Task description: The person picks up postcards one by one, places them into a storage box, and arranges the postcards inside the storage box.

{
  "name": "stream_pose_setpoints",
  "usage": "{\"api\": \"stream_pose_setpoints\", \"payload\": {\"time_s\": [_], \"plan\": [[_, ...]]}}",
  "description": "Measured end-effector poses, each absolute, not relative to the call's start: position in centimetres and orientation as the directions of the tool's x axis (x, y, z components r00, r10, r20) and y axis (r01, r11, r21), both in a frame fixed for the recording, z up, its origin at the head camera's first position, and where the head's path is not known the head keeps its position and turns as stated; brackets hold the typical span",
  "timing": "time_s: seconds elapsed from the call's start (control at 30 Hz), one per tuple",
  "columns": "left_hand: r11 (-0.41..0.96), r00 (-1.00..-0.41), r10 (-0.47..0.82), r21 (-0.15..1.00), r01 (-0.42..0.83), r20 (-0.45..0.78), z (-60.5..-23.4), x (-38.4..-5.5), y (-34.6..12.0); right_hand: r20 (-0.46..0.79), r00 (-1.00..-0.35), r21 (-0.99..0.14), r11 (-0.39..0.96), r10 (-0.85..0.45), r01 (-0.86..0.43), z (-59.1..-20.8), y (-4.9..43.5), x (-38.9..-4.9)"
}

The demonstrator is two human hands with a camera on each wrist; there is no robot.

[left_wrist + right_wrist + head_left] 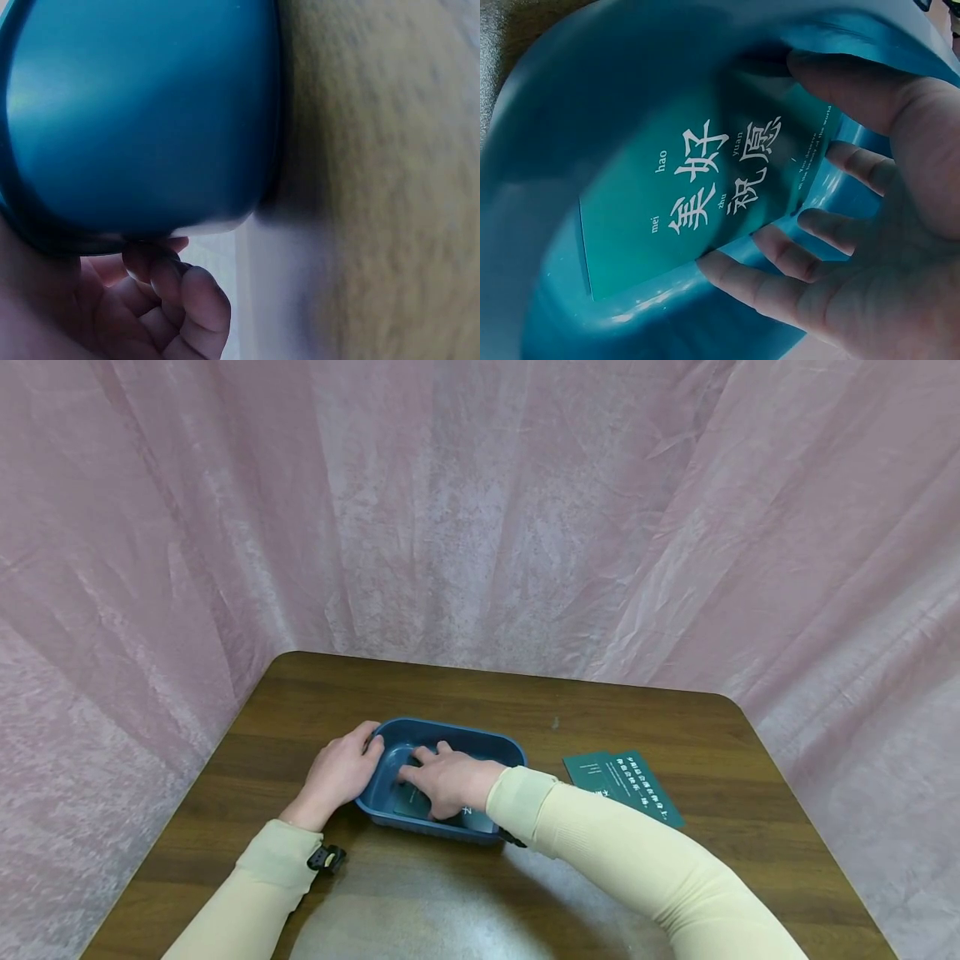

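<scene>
A blue plastic tub (444, 724) stands on the table. My left hand (341, 774) grips its left end, thumb over the rim and fingers outside; in the left wrist view the curled fingers (204, 304) sit below the tub's wall (150, 127). My right hand (453, 781) reaches down inside, fingers spread. On the tub's bottom lies a green card (630, 225) with white Chinese characters. The fairly straight fingers (757, 289) of the right hand meet one edge of this card, and the thumb lies near its corner.
Two green cards (647, 792) with white writing lie overlapping on the wooden table (630, 714), right of the tub; the right forearm partly covers them. Pink curtains (480, 527) hang behind the table and at its sides.
</scene>
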State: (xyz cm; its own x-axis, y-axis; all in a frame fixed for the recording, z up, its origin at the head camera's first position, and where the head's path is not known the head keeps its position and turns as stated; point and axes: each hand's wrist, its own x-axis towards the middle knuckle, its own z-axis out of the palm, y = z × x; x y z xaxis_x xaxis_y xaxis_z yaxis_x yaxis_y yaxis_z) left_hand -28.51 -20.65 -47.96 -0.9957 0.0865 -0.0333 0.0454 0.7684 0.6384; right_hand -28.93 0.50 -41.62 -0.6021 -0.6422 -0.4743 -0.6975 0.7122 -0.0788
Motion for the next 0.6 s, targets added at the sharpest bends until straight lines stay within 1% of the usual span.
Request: {"api": "stream_pose_setpoints", "payload": {"time_s": [0.37,0.6], "plan": [[0.773,-0.996,0.085,0.632,0.051,-0.024,-47.87,-28.44,-20.57,-0.468,-0.597,-0.078,0.703,-0.652,-0.707,-41.64,0.62,-28.88],[0.769,-0.996,0.088,0.637,0.052,-0.025,-47.76,-28.35,-20.54,-0.462,-0.582,-0.113,0.695,-0.669,-0.710,-41.92,0.86,-29.36]]}}
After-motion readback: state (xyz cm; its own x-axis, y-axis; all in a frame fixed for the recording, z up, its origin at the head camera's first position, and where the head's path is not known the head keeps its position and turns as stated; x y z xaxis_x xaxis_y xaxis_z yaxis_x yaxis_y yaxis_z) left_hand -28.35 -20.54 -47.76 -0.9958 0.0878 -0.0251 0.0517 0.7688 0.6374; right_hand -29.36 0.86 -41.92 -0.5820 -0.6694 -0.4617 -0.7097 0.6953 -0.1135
